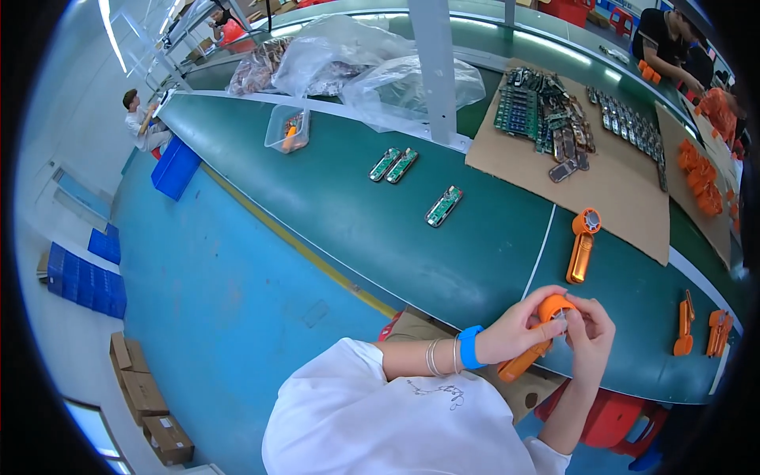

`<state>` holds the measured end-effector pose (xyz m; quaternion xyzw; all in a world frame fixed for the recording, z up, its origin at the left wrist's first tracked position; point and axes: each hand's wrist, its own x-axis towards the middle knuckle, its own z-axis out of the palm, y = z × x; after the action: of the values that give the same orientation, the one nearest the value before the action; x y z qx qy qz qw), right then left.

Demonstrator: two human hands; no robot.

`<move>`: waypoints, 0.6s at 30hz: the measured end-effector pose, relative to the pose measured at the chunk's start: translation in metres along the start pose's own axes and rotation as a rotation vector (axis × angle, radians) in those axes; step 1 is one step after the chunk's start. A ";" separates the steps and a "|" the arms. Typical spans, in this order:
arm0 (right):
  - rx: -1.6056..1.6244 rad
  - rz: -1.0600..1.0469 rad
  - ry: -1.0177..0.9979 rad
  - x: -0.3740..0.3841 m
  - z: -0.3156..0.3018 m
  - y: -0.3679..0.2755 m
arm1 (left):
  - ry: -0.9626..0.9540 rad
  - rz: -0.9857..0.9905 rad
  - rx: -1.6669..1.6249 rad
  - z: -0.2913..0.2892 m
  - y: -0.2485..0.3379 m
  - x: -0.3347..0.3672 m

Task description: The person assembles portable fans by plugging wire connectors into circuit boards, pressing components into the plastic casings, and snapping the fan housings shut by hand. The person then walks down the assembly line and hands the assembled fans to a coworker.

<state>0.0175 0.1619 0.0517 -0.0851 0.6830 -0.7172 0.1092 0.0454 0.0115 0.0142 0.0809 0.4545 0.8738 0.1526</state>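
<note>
Lower right, left hand and right hand pinch the round-headed orange plastic handheld fan; I'd brace its handle too.

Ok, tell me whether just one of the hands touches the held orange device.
No, the left hand and the right hand both have hold of the orange device.

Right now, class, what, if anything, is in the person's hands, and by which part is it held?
An orange handheld fan: the left hand and right hand hold it at its round head.
</note>
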 end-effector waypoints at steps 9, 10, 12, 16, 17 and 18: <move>-1.086 -0.146 0.152 -0.022 0.042 -0.005 | 0.311 0.054 -0.369 -0.011 -0.008 0.040; -1.100 -0.179 0.184 -0.020 0.043 0.004 | 0.354 0.025 -0.340 -0.010 -0.006 0.039; -1.129 -0.220 0.256 -0.016 0.042 0.011 | 0.368 -0.050 -0.367 -0.006 0.001 0.044; -1.120 -0.288 0.462 -0.004 0.023 0.021 | 0.232 -0.041 -0.280 -0.001 0.001 0.058; -1.112 -0.285 0.499 0.001 0.016 0.019 | 0.231 -0.024 -0.221 -0.001 0.002 0.058; -1.104 -0.258 0.541 0.007 0.011 0.017 | 0.289 -0.039 -0.210 -0.003 0.004 0.056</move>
<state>0.0142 0.1490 0.0346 -0.0263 0.9404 -0.2624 -0.2149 -0.0091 0.0264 0.0159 -0.0704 0.3793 0.9160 0.1102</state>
